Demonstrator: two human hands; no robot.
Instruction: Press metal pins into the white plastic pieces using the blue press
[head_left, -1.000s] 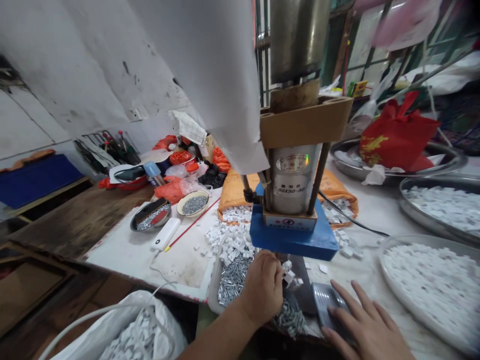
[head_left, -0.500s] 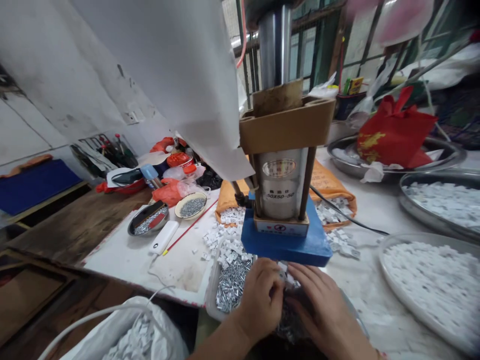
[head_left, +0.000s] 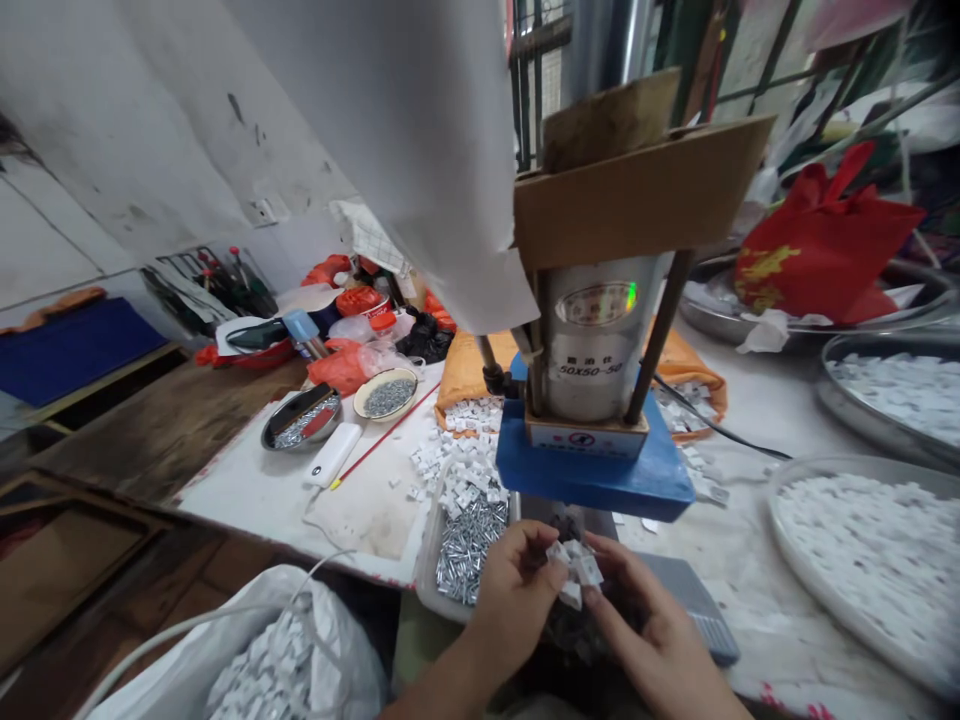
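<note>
Hovering under the blue press (head_left: pixel 592 482), left hand (head_left: pixel 516 592) and right hand (head_left: pixel 646 632) pinch white pieces (head_left: pixel 574 572) with curled fingers.

Two hands: left hand (head_left: pixel 517 590), right hand (head_left: pixel 645 630), few white pieces (head_left: pixel 574 572) between fingertips. One pneumatic press (head_left: pixel 600 340) stood beyond fingers; three metal trays (head_left: pixel 780 500) (head_left: pixel 829 395) (head_left: pixel 701 318) right, two screw dishes (head_left: pixel 271 440) (head_left: pixel 367 412) left.

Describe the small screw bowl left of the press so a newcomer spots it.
Find the blue-based press mid-table. Left of it, beyond the red stick, sit two dishes. The screw bowl is the round, pale-rimmed one; its neighbour is a shiny metal dish holding something red.
</note>
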